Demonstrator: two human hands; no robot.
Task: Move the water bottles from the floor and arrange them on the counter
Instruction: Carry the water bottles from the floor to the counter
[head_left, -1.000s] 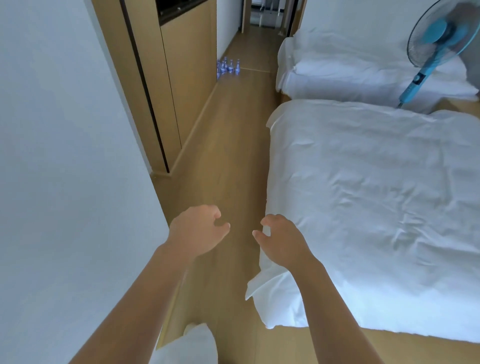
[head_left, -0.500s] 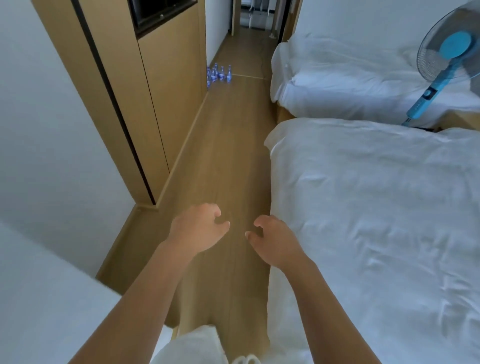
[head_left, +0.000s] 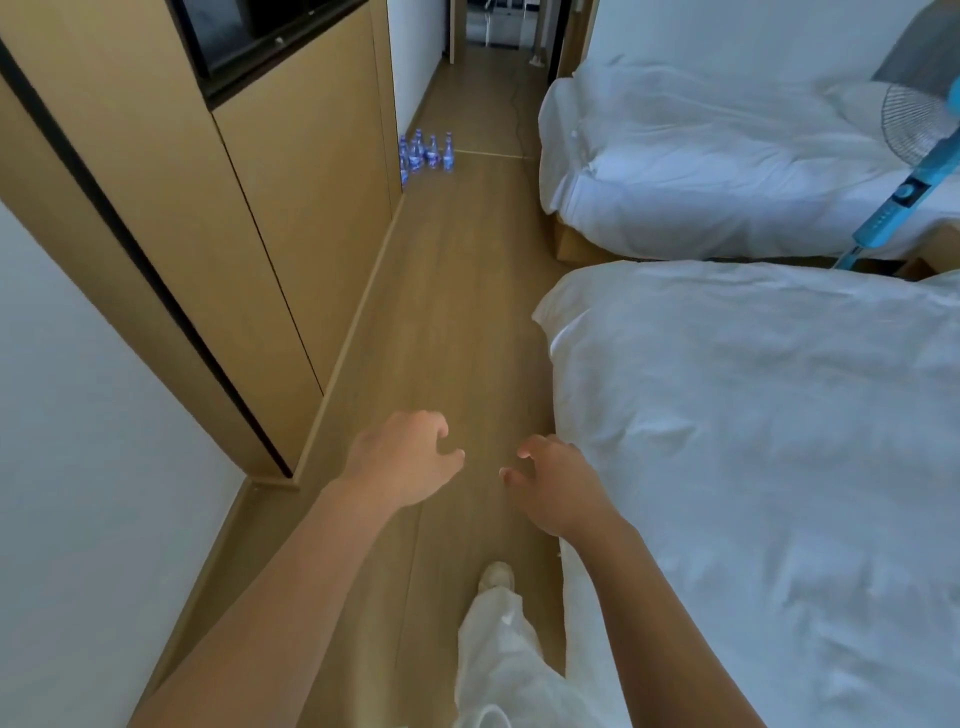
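My white trouser leg (head_left: 498, 660) and one pale shoe (head_left: 496, 574) show lowest in view, on the wooden floor (head_left: 447, 322). Above them my two hands hang palm-down over the boards: my left hand (head_left: 402, 460) and my right hand (head_left: 558, 483), both with fingers loosely curled and holding nothing. The nearer of two white beds (head_left: 753, 441) lies just beside my right hand. The wooden cabinet (head_left: 291, 171) runs along my left. Far ahead, the water bottles (head_left: 425, 155) stand on the floor against the cabinet's end; I count about five, though some overlap. The second bed (head_left: 701, 171) and one blue fan (head_left: 898, 192) sit at far right.
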